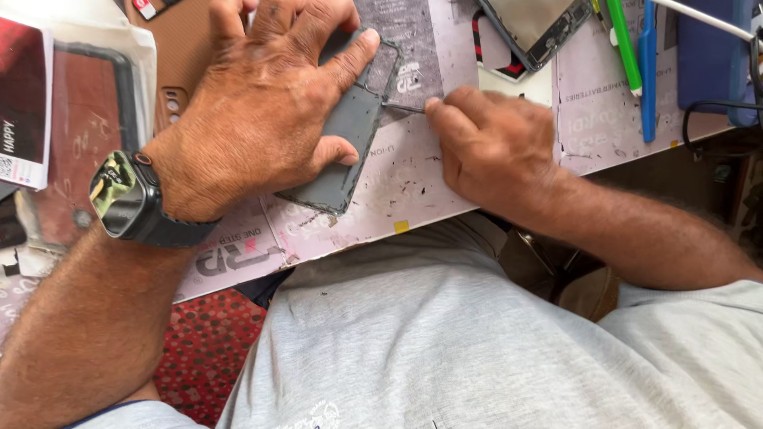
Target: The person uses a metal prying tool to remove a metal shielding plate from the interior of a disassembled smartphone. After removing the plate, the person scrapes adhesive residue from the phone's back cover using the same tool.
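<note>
- Phone back panel (350, 135), dark grey and slim, lies flat on the pale printed work mat (413, 183), its long axis slanting from the near-left corner up toward the far-right corner.
- Left hand (262, 111) presses down on the panel from above: palm over its left half, index finger stretched along the far end, thumb tip resting on the panel's right side near the middle. The fingers are spread flat, pinning rather than gripping.
- Right hand (493, 147) sits just to the right of the panel, on the mat. Its fingers are pinched narrow around a thin metal tool (401, 106), likely tweezers or a pick, whose tip touches the panel's right long edge near the far end.
- So the panel lies to the left of the right-hand fingertips, and the tool points across its short axis.
- A black smartwatch (127, 199) is on the left wrist, left of the panel.
- Open mat shows to the right of the panel and below it, down to the table edge.
- Beyond the panel to the far right lie an opened phone (536, 28), a green tool (624, 44) and a blue tool (648, 71), well apart from it.
- A brown case (179, 56) lies left of the panel.
</note>
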